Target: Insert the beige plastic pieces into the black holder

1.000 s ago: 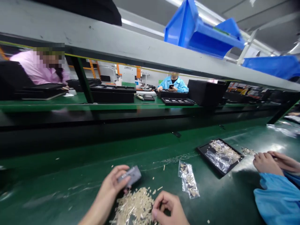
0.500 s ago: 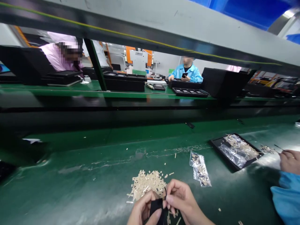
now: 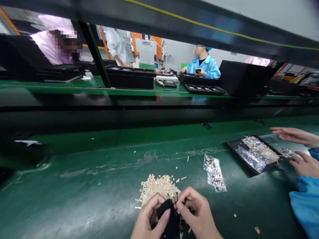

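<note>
My left hand (image 3: 151,217) grips a flat black piece (image 3: 171,220) between thumb and fingers, low in the middle of the view. Its exact kind is unclear. At the piece's right edge, the thumb and fingertips of my right hand (image 3: 196,210) are pinched together; a small dark sliver shows at the tips, too small to name. Just beyond both hands lies a loose pile of small beige strips (image 3: 158,184). More such bits lie under and between the hands, partly hidden.
Right of the pile are clear plastic bags with strips (image 3: 215,174). A black tray (image 3: 240,161) holds more bags and bits. A co-worker's hands (image 3: 302,162) and blue sleeve reach in from the right. Across the bench stand black boxes (image 3: 132,79); several people work there.
My head view has shifted slightly. The black piece is tilted more upright in my left hand. On the right, a second hand of the co-worker has come into view beside the tray.
</note>
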Action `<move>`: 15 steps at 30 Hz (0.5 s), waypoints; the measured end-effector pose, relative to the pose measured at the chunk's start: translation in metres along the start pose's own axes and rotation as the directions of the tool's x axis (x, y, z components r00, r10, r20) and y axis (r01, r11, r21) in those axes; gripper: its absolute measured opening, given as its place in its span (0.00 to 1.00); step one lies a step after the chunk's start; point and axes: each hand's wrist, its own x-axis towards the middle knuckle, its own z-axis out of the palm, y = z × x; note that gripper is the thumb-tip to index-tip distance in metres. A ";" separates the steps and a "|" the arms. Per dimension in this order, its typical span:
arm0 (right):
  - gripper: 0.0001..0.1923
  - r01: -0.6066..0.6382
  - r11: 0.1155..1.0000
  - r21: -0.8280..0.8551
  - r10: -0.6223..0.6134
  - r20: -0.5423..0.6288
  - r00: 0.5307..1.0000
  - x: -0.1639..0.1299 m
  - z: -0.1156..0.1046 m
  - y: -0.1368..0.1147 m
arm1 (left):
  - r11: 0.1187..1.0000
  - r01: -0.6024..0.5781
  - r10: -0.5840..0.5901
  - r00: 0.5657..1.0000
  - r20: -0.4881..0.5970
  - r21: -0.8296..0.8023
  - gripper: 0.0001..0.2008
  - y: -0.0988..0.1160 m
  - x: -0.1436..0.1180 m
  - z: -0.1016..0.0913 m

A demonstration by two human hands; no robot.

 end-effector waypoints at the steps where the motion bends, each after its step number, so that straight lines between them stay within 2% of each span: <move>1: 0.11 0.002 1.000 -0.015 -0.002 0.000 1.000 0.000 0.000 -0.001 | 1.000 0.005 -0.005 1.000 -0.011 0.017 0.15 -0.002 -0.001 0.000; 6: 0.07 0.033 0.990 -0.134 -0.028 0.038 0.999 -0.001 -0.001 -0.006 | 0.989 -0.004 0.001 1.000 0.019 0.145 0.12 -0.010 -0.004 -0.004; 9: 0.05 0.029 0.979 -0.202 -0.014 0.071 0.997 0.000 -0.002 -0.008 | 0.985 -0.029 0.025 0.999 0.029 0.168 0.11 -0.012 -0.004 -0.006; 15: 0.05 0.022 0.981 -0.193 -0.004 0.094 0.996 0.000 -0.001 -0.011 | 0.987 -0.047 0.043 0.999 0.031 0.153 0.11 -0.007 -0.002 -0.004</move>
